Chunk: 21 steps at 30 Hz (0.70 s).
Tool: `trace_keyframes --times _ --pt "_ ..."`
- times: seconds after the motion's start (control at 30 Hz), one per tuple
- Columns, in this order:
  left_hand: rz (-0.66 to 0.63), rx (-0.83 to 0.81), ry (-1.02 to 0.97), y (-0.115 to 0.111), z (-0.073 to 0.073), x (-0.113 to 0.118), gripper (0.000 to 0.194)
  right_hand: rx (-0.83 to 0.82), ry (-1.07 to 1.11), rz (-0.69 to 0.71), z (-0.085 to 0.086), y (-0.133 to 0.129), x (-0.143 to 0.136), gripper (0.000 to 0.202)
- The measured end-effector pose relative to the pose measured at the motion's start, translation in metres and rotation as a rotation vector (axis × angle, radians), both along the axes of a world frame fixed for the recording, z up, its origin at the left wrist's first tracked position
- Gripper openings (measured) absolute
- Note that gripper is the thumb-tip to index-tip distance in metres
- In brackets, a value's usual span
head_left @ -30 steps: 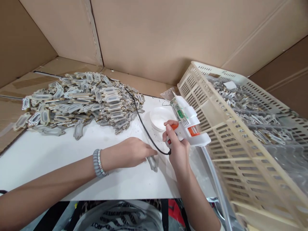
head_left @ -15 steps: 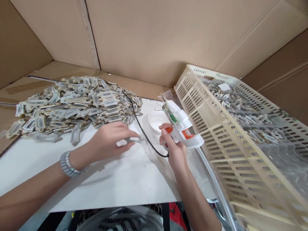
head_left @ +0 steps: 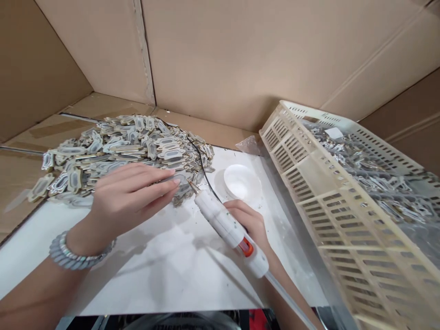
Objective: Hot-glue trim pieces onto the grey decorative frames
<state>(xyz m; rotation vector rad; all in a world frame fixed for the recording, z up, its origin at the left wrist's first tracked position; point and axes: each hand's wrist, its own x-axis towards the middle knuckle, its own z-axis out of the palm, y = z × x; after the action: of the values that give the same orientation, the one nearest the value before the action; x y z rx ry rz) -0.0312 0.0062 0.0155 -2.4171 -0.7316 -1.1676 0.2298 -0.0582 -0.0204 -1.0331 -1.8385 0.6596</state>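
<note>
My right hand point(head_left: 250, 221) is wrapped round a white hot glue gun point(head_left: 220, 219) with a clear glue stick point(head_left: 288, 298) trailing from its back end. The gun's thin metal nozzle points up and left, close to the fingertips of my left hand point(head_left: 127, 197). That hand pinches a small flat grey frame-shaped piece point(head_left: 181, 179), mostly covered by the fingers. Behind it lies a large heap of similar grey and beige frame-shaped pieces point(head_left: 113, 145). A black cord point(head_left: 205, 173) runs from the heap towards the gun.
A white bowl point(head_left: 229, 173) stands on the white tabletop point(head_left: 165, 275). To the right, a cream slatted plastic crate point(head_left: 309, 183) holds bagged metal-looking pieces point(head_left: 354, 156). Cardboard walls point(head_left: 240, 59) enclose the back and sides. A clear plastic bag point(head_left: 250, 145) lies near the crate's far corner.
The glue gun has swung left and down, its nozzle now near my left fingertips. My left hand has turned, palm down, still pinching the piece. The view has shifted slightly.
</note>
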Motion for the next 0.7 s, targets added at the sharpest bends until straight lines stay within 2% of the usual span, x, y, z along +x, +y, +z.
trace_keyframes --times 0.4,0.7 --pt "0.005 0.035 -0.024 -0.0053 0.0033 0.0033 0.023 0.051 -0.086 -0.059 -0.004 -0.0019 -0.0047 0.017" --pt "0.007 0.061 -0.014 -0.0052 -0.0016 0.001 0.024 0.05 -0.116 -0.085 -0.0047 -0.0015 -0.005 0.019"
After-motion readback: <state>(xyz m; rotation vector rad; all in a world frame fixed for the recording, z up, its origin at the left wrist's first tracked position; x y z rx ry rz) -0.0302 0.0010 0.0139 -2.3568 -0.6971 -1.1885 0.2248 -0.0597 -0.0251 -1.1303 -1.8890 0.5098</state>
